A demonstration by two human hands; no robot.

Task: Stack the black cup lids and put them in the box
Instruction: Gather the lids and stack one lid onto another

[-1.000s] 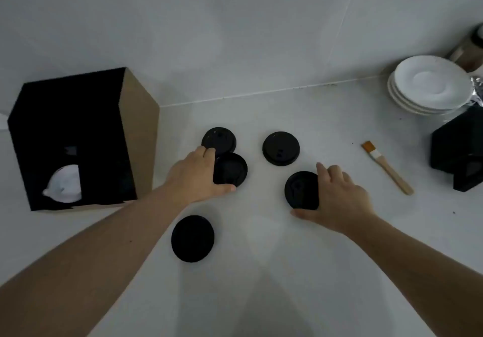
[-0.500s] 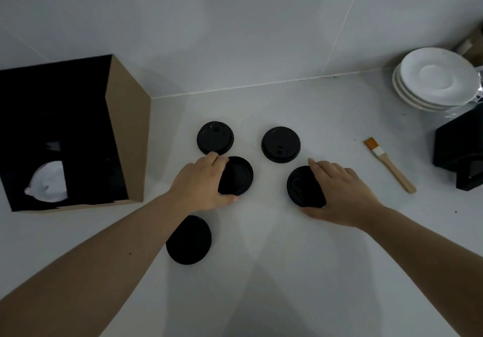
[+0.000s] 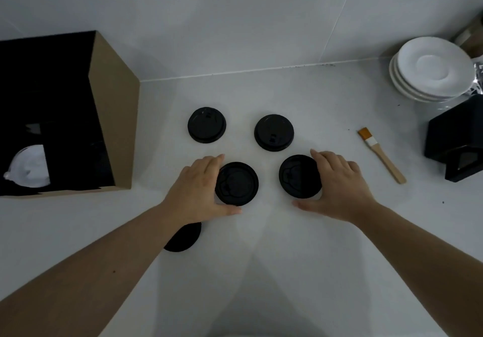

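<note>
At about nine o'clock on the white counter [image 3: 300, 232] stands the box [image 3: 115, 117], brown card outside and black within, its open side turned toward the camera, with something white [image 3: 28, 169] low in it; that opening looks placed to take a stack straight from the hands. None of the lids is in it yet.

Five black lids lie loose and unstacked. Toward seven o'clock one lid [image 3: 187, 237] lies half hidden under the left forearm. At eleven o'clock is the far left lid [image 3: 206, 125], and at one o'clock the far right lid [image 3: 274, 132], both untouched.

The left hand [image 3: 194, 187] cups the near left lid [image 3: 236, 183] from its left side, fingers along the far rim and thumb along the near rim: a wide grip set around the lid, which lies flat on the counter. The right hand [image 3: 339, 185] mirrors it on the near right lid [image 3: 300, 175], fingers at the far edge, thumb [image 3: 304, 204] below (whether the thumb touches the rim I cannot tell). Holding each by its outer side leaves the inner edges free, which would suit bringing one lid over the other to start the stack.

At three o'clock lie a wooden-handled brush [image 3: 381, 155], a black object [image 3: 456, 148] and, further back, stacked white saucers [image 3: 431, 68], all well apart from the lids.
</note>
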